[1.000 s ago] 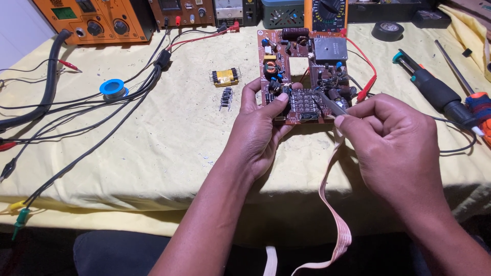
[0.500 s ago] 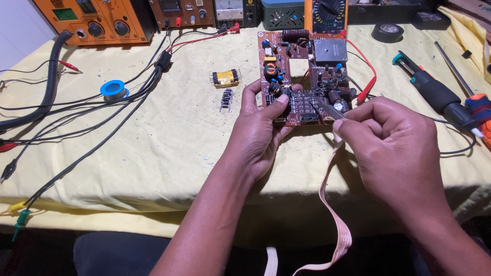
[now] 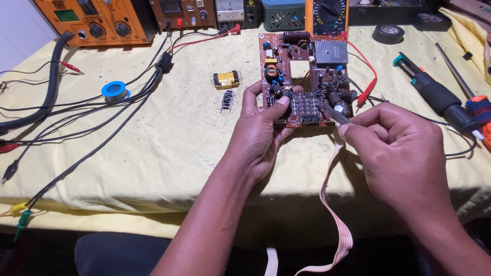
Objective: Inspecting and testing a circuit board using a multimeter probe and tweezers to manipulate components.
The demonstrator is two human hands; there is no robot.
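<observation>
A brown circuit board (image 3: pixel 302 56) full of components lies tilted on the yellow cloth, near the table's middle. My left hand (image 3: pixel 263 135) grips its near left edge, thumb pressed on the top face. My right hand (image 3: pixel 394 148) is closed on metal tweezers (image 3: pixel 335 115), whose tips touch the board's near right part. A flat pink ribbon cable (image 3: pixel 332 204) runs from the board's near edge down over the table's front edge.
A small yellow transformer (image 3: pixel 225 79) and a black part (image 3: pixel 227 101) lie left of the board. Black cables (image 3: pixel 102 128) and a blue solder spool (image 3: pixel 114 91) are at left. Orange instruments (image 3: pixel 97 18) stand behind. Screwdrivers (image 3: pixel 440 97) and tape (image 3: pixel 387 33) lie at right.
Both hands and the board stay almost in place. The tweezers' tips have shifted slightly on the board's near right part.
</observation>
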